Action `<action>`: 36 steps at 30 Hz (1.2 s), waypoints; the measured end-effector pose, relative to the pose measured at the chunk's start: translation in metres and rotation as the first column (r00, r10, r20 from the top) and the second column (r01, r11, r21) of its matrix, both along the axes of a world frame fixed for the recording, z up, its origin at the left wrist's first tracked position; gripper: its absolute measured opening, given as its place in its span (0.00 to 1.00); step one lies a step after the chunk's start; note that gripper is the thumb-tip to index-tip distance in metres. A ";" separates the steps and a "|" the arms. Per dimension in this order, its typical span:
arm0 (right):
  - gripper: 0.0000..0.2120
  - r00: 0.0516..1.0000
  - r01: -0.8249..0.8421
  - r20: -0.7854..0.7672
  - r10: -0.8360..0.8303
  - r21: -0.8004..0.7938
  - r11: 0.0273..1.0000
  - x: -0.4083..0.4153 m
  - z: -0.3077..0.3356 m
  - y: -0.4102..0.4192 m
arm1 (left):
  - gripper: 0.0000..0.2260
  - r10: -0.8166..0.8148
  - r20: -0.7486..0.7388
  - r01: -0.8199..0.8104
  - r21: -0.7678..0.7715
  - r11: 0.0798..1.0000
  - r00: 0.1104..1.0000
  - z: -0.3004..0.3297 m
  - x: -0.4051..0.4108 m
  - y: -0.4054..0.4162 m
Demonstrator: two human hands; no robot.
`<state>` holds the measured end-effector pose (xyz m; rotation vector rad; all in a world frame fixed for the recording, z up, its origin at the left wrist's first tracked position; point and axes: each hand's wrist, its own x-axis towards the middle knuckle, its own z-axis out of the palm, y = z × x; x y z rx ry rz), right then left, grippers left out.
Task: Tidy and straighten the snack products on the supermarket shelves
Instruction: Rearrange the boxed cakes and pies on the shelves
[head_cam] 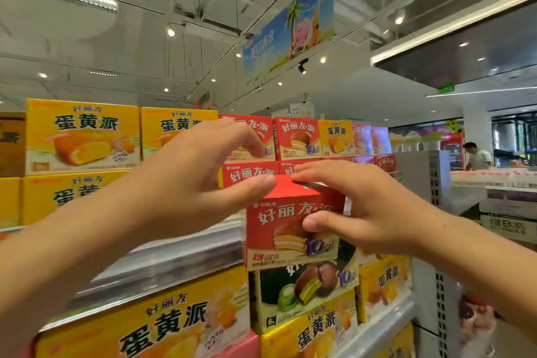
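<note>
Right hand (374,212) fingers clamp red box (293,227) at shelf (162,259); left hand (186,177) fingers apart

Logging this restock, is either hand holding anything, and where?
Right hand grips the red pie box at its upper right corner; left hand holds nothing, thumb touching its top.

The single head camera is looking forward and slightly upward, sitting close to the shelves (180,264), with ceiling (145,38) filling twelve o'clock.

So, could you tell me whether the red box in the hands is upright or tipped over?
Upright: the red box shows its printed front with the lettering level, held by the right hand.
</note>
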<state>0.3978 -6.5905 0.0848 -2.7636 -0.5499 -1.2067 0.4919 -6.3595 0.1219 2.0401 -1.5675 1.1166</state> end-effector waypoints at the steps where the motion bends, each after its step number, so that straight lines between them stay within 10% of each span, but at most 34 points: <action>1: 0.27 1.000 0.011 -0.016 -0.010 0.014 1.000 -0.004 -0.004 -0.019 | 0.17 0.010 -0.008 -0.010 -0.001 1.000 1.000 0.004 0.000 -0.019; 10: 0.27 0.998 0.060 -0.033 -0.060 -0.014 0.998 -0.013 -0.014 -0.205 | 0.20 0.371 0.106 -0.380 0.075 0.922 0.922 0.039 0.027 -0.216; 23: 0.26 0.991 -0.132 0.025 0.132 -0.011 0.991 0.025 -0.015 -0.343 | 0.38 0.781 0.221 -0.811 0.115 0.573 0.583 0.071 0.083 -0.315; 36: 0.24 0.972 -0.235 0.038 0.233 0.036 0.971 0.053 -0.014 -0.374 | 0.40 0.666 -0.049 -0.665 0.035 0.746 0.745 0.071 0.075 -0.325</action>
